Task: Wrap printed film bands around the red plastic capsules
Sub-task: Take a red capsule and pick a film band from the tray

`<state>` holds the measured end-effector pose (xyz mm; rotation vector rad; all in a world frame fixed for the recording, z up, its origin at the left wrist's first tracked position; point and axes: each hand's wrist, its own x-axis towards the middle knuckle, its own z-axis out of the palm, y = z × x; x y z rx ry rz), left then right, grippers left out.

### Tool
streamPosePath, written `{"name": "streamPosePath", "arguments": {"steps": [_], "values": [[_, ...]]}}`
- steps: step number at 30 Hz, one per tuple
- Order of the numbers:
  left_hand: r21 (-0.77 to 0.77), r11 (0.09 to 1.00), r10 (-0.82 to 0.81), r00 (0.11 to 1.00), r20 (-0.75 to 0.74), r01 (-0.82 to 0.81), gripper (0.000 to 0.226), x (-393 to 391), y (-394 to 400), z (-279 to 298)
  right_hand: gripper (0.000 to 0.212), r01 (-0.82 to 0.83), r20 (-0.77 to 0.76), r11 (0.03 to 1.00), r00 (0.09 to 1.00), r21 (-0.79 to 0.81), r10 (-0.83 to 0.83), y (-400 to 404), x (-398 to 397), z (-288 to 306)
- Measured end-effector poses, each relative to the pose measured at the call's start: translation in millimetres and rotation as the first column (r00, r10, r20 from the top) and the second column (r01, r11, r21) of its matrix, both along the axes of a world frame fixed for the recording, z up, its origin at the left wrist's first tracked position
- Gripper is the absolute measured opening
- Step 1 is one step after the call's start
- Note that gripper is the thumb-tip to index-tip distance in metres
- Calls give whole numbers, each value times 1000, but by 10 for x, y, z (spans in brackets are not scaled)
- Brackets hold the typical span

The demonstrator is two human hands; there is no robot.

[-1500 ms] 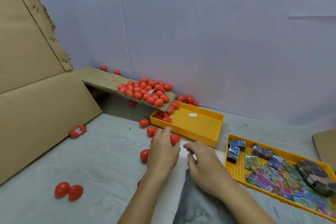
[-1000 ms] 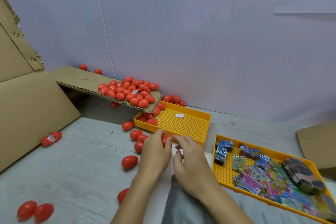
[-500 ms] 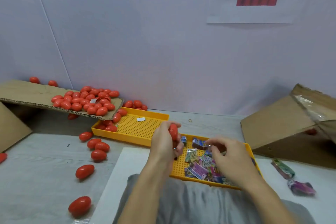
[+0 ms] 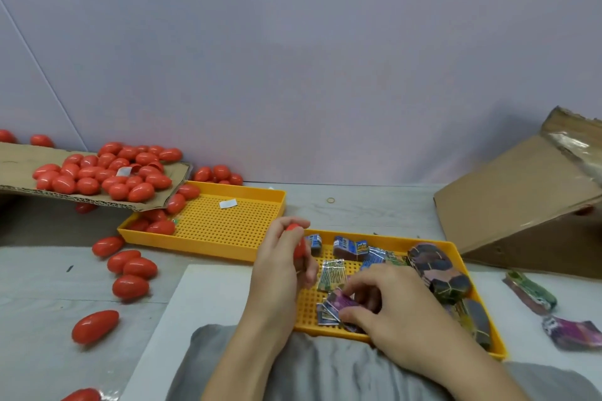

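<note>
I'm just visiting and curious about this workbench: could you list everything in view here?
Red capsules: dozens, red, heaped on a cardboard flap, spilling onto the table.
Empty tray: one, yellow, centre, mostly bare.
Film tray: one, yellow, front right.
Film bands: many, printed multicolour, in the film tray.
Loose bands: two, green and purple, far right.
Cardboard box: one, brown, right.
Left hand: holds a held capsule.
Right hand: pinches a purple band.
</note>
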<state>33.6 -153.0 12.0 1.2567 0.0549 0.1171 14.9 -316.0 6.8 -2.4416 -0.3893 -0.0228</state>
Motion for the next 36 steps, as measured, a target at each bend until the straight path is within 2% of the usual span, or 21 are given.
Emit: {"name": "streamPosePath", "arguments": {"steps": [9, 16, 31, 33, 36], "values": [[89, 996, 2, 998, 63, -8, 19, 0, -28, -2, 13, 59, -40, 996, 998, 70, -56, 6, -22, -9], [126, 992, -11, 997, 81, 1, 20, 5, -28, 14, 32, 65, -62, 980, 997, 187, -54, -10, -8, 3], [218, 976, -19, 996, 83, 1, 15, -21, -46, 38, 12, 116, 9, 968, 993, 223, -121, -10, -10, 17], [226, 974, -24, 996, 85, 4, 16, -27, -53, 40, 7, 128, 13, 957, 991, 260, -136, -14, -5, 21], [226, 974, -33, 996, 85, 13, 16, -34, -62, 50, 7, 145, 8, 897, 987, 418, -163, -25, 19, 29]]}}
